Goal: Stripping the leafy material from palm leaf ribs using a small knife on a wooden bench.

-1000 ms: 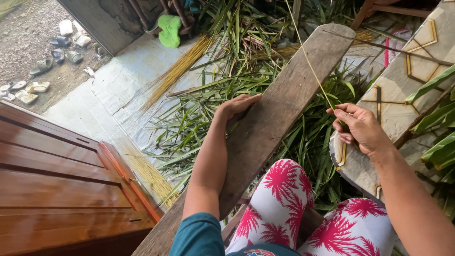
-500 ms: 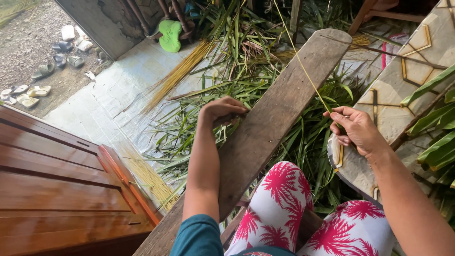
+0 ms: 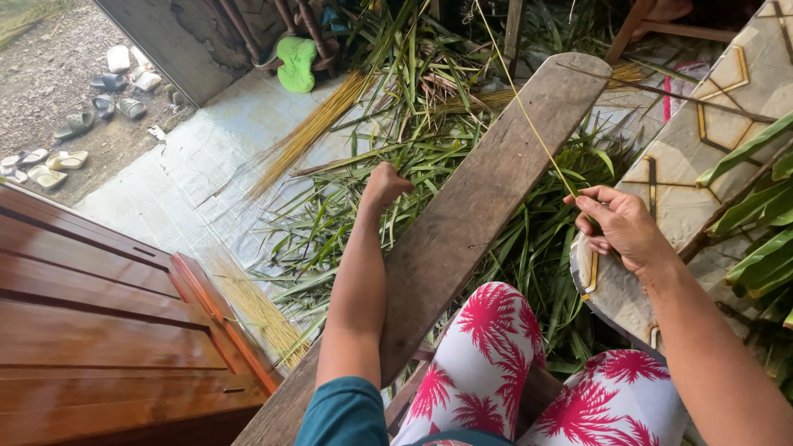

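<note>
our right hand point(image 3: 621, 229) pinches a thin yellow-green leaf rib point(image 3: 529, 116) that runs up across the wooden plank point(image 3: 471, 215). our left hand point(image 3: 385, 184), closed in a fist, hangs just left of the plank over green leaves point(image 3: 330, 215).

Plank point(image 3: 487, 190) over leaves point(image 3: 330, 215)

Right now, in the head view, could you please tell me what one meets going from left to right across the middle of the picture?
Wooden door → pale floor mat → left hand → wooden plank → thin leaf rib → right hand → patterned tile slab.
</note>
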